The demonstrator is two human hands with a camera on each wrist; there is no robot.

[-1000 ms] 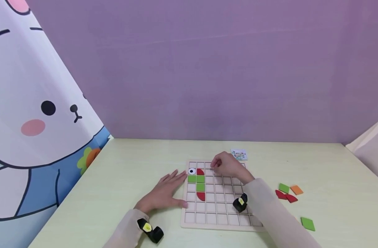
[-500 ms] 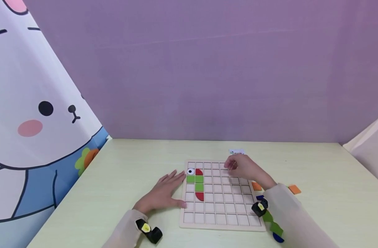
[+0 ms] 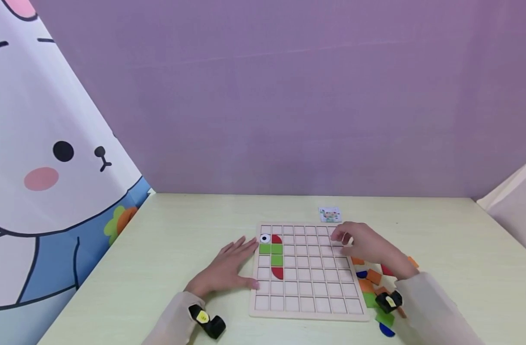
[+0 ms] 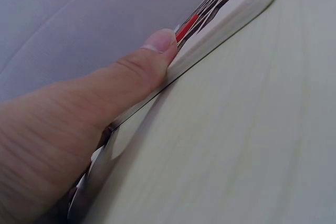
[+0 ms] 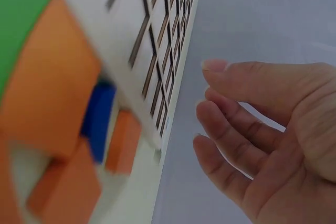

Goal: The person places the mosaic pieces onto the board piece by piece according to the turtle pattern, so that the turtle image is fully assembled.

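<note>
Nearest me, at the bottom of the head view, two pale sleeves (image 3: 435,311) reach in, each with a small black wrist camera (image 3: 389,302) strapped on. Beside the right forearm lies a loose scatter of flat pieces, among them a blue half-round (image 3: 387,329), a green piece (image 3: 384,318) and an orange square (image 3: 374,276); I take it they lie there to be within easy reach of the right hand. That forearm and its camera block my sight of some, including a red piece (image 3: 387,270) partly covered. Further in, the left hand (image 3: 226,269) lies spread, fingers straight and thumb held apart, gripping nothing; the left wrist view shows me the thumb resting on the edge of the gridded board (image 3: 308,316), which I judge is to steady it. The board lies flat on the pale table (image 3: 116,297), between the hands. In its two left columns sit five pieces: a white eye tile (image 3: 265,238) with a red quarter-round (image 3: 276,238) beside it, two green squares (image 3: 277,249) side by side below, then a single green square (image 3: 277,260), then another red quarter-round (image 3: 277,273). The right hand (image 3: 366,245) hovers at the board's far right corner, fingers loosely bent, thumb apart, holding nothing that I can see; it hides a few cells. Just beyond the board lies a small printed card (image 3: 330,214), its print too small for me to read. Behind everything stands a purple backdrop (image 3: 288,96), with a cartoon figure (image 3: 51,110) at left.
</note>
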